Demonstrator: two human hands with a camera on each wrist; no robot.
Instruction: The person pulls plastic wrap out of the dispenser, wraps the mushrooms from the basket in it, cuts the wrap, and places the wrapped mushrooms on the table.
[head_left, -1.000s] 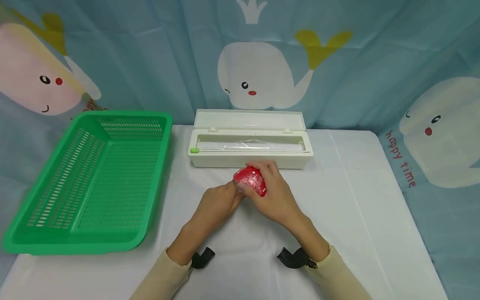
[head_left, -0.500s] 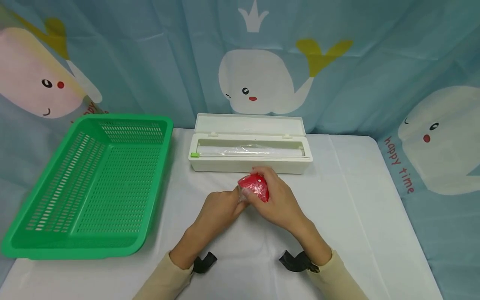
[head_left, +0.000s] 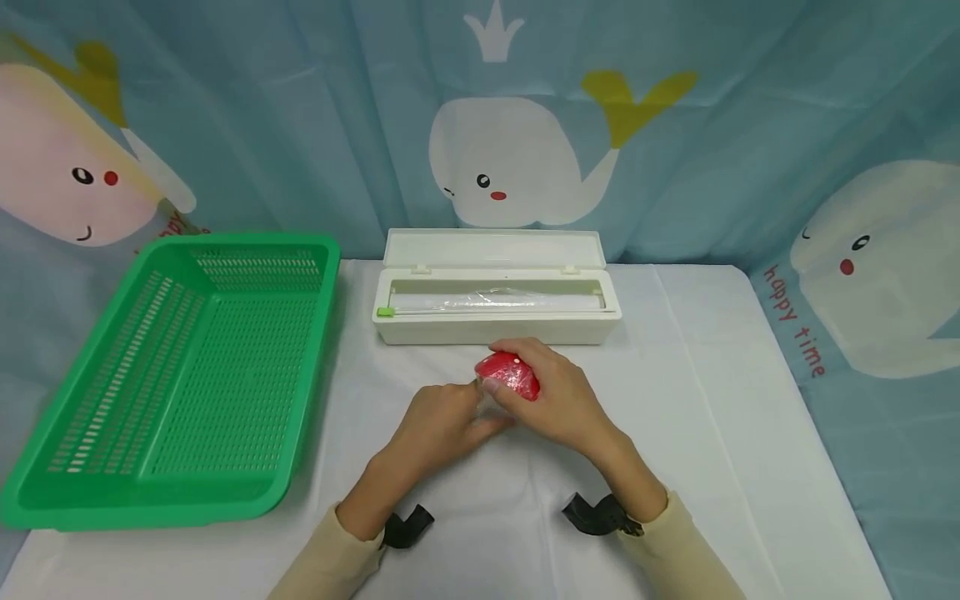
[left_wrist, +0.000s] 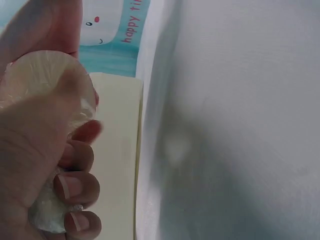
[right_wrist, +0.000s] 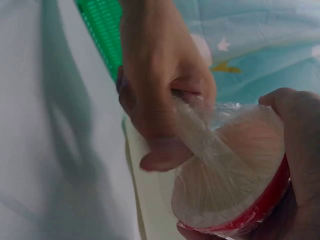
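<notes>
A red, white-dotted dome-shaped thing (head_left: 512, 375) with a pale underside (right_wrist: 250, 150) is wrapped in clear cling film. My right hand (head_left: 558, 396) holds it at the rim, thumb on the near side. In the left wrist view the pale face (left_wrist: 47, 80) shows under the film. My left hand (head_left: 438, 421) curls its fingers round a twisted tail of cling film (left_wrist: 47, 207) drawn from that face. The left thumb stretches toward the right hand in the head view. Both hands are above the table, just in front of the white cling film box.
The white cling film box (head_left: 495, 332) stands at the back with its lid up. A film roll (head_left: 495, 302) and a green slider (head_left: 386, 312) are on it. At left is a green basket (head_left: 225, 375). A whale-print curtain (head_left: 360, 125) hangs behind.
The left thumb has stretched out to the right, and the left hand has turned slightly at the film tail. The right hand keeps hold of the red dome. The head view has shifted slightly.
</notes>
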